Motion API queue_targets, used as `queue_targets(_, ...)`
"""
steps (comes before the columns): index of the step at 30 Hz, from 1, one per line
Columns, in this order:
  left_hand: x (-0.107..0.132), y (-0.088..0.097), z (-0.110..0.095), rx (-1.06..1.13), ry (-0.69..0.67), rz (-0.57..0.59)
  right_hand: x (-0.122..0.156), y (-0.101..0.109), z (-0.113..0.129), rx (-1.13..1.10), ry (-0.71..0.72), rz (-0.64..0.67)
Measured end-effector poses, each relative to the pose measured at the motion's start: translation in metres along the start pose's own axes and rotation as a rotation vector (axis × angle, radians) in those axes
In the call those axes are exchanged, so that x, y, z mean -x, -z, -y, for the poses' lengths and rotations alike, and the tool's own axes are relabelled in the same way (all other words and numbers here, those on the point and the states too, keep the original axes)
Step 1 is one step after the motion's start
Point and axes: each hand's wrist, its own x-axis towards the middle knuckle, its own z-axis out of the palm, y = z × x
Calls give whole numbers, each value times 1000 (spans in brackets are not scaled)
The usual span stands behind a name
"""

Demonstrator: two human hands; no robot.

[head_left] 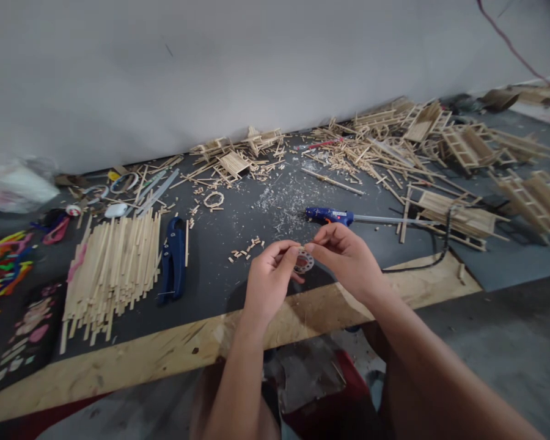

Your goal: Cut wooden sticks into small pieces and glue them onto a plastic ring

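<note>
My left hand (pixel 271 276) is closed with thumb and forefinger on a small pale ring with holes around it (pixel 305 261), held above the table's front edge. My right hand (pixel 343 256) pinches at the ring's upper rim; whatever lies between its fingertips is too small to make out. Just beyond my right hand lies a blue hot glue gun (pixel 329 215) with a long glue stick (pixel 385 219) out of its back. Short cut bits of wood (pixel 247 249) are scattered left of my hands. Farther back rests a small ring made of wooden bits (pixel 213 200).
On the left are a pile of thin wooden sticks (pixel 119 269), a blue cutter (pixel 173 260), a dark phone case (pixel 30 330) and colourful strips (pixel 9 263). Small stick-built furniture (pixel 458 214) and loose sticks (pixel 348 156) crowd the back and right. A black cord (pixel 448 229) trails rightward.
</note>
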Motion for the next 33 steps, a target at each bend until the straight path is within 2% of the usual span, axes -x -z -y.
queue_targets(13,0,0,-3,14,17,-2,0,0,1,-63,-17,-1)
queue_targets(17,-1,0,-3,35,28,-16,-1,3,3,-12,-16,-42)
queue_targets(22,-2,0,-3,62,42,-62,-3,7,3,-1,-4,-143)
queue_targets(29,-4,0,-3,139,9,-161,-3,9,2,77,-128,-64)
queue_targets(33,-4,0,-2,149,-8,-183,-6,15,0,-1,-64,-140)
